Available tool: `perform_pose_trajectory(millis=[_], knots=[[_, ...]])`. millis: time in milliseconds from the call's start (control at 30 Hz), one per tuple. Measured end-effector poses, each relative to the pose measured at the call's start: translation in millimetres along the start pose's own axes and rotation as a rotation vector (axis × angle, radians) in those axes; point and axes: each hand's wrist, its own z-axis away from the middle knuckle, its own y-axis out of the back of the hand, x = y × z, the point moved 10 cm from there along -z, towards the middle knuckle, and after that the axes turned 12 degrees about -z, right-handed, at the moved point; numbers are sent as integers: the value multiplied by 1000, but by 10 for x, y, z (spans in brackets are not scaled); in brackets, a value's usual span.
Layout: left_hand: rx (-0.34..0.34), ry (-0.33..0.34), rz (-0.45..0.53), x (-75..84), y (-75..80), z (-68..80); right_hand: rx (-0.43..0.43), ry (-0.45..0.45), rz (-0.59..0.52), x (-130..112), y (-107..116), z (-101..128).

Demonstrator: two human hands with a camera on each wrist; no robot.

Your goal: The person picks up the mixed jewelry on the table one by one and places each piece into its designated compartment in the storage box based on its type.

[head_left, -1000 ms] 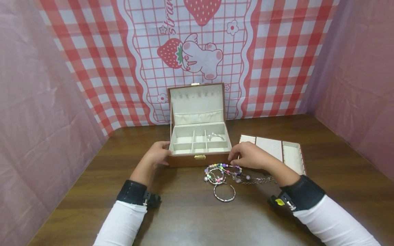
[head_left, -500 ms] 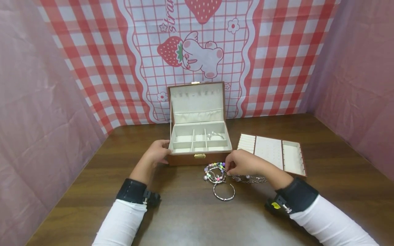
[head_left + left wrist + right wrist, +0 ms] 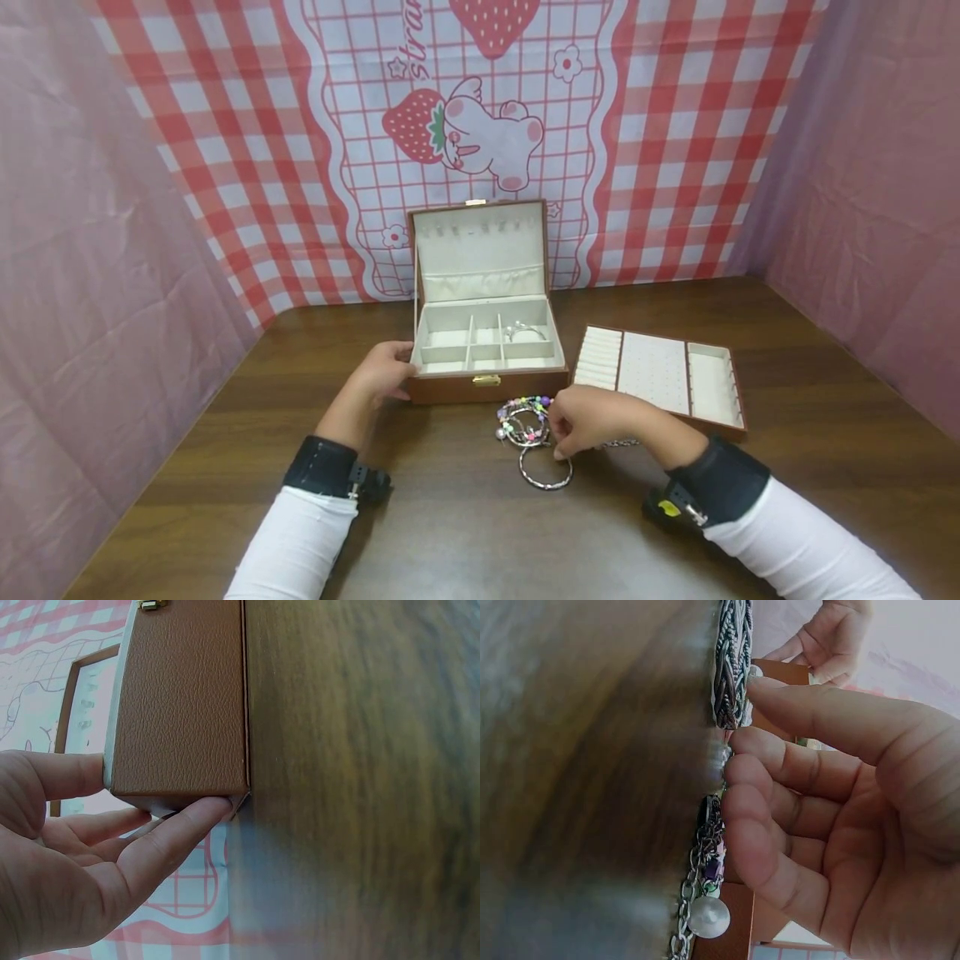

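A brown jewellery box (image 3: 487,387) stands with its lid up, and a silver bangle (image 3: 525,331) lies in its right compartment. My left hand (image 3: 388,372) rests against the box's front left corner (image 3: 180,697), thumb on the rim and straight fingers along the side (image 3: 150,814). In front of the box lie beaded bracelets (image 3: 521,421), a chain (image 3: 618,444) and a braided silver bangle (image 3: 546,475). My right hand (image 3: 558,450) is curled over them. Its thumb and forefinger (image 3: 742,712) pinch the braided bangle's rim (image 3: 731,660), which still lies on the table. A pearl bead (image 3: 709,916) sits by the curled fingers.
A removable tray (image 3: 656,367) with cream slots lies on the wooden table to the right of the box. Pink cloth walls close in the left and right sides, and a red checked strawberry cloth hangs behind the box.
My right hand moved from the box's front right corner down and left onto the jewellery pile, uncovering the tray. Its fingers closed on the braided bangle. The left hand stayed put.
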Motion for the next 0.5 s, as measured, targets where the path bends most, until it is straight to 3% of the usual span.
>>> perform_pose_trajectory(millis=[233, 500], knots=[[7, 8, -5, -30, -6, -9, -6, -104, -78, 90, -74, 17], [16, 3, -4, -30, -7, -5, 11, -135, -100, 100, -80, 27]])
